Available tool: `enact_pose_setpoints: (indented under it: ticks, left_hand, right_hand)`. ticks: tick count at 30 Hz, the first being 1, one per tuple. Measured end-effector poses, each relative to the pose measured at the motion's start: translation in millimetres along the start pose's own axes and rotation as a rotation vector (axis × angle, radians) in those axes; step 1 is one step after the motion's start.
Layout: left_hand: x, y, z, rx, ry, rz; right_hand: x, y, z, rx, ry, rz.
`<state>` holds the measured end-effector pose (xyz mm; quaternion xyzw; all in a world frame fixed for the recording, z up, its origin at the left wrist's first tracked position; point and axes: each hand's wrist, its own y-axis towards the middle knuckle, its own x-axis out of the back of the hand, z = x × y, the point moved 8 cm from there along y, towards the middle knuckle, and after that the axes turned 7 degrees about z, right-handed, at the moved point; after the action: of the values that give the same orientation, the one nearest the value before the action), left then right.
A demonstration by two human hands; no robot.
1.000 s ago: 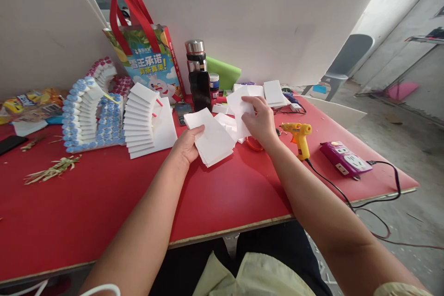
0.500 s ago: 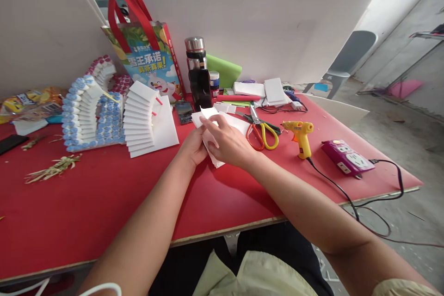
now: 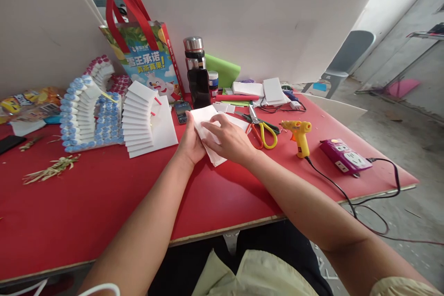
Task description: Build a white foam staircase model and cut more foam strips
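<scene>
Above the red table my left hand (image 3: 193, 141) is closed around the left edge of a wad of folded white paper (image 3: 204, 114), thumb on top. My right hand (image 3: 231, 138) lies over the paper with its fingers apart, touching the upper face. Part of the paper is hidden under that hand. Just right of the right hand lie scissors (image 3: 269, 136) with one red and one yellow handle. A phone (image 3: 182, 112) with a lit screen rests beyond my left hand.
A fanned white paper model (image 3: 138, 120) and a blue-and-white one (image 3: 81, 118) stand left. A thermos (image 3: 198, 74) and gift bag (image 3: 149, 64) are behind. Right are a yellow glue gun (image 3: 299, 136) and purple power strip (image 3: 347, 157) with trailing cords. White boards (image 3: 249, 18) close the back.
The raised top flap of the paper now lies flat. My right fingers have gone from pinching near its top to resting spread on it. The phone's screen has lit up.
</scene>
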<state>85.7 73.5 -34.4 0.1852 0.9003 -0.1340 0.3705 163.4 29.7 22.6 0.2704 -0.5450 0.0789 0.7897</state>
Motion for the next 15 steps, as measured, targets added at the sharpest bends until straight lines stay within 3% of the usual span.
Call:
enact_pose_setpoints:
  ticks: [2,5,10,13,15]
  left_hand:
    - [1,0,3,0.036,0.029,0.006]
    - [16,0,0,0.034,0.086,-0.128]
    - [43,-2,-24,-0.055,0.034,-0.341]
    - [51,-3,-35,-0.100,-0.005,-0.374]
    - [53,-3,-37,-0.093,-0.016,-0.356]
  right_hand:
    - [-1,0,0,0.010,0.036,-0.001]
    - [8,1,-10,0.008,0.195,-0.085]
    - [38,-4,-75,-0.146,0.287,-0.365]
    - [30,-2,-112,-0.266,0.256,-0.248]
    - [21,-1,-118,-0.254,0.237,-0.115]
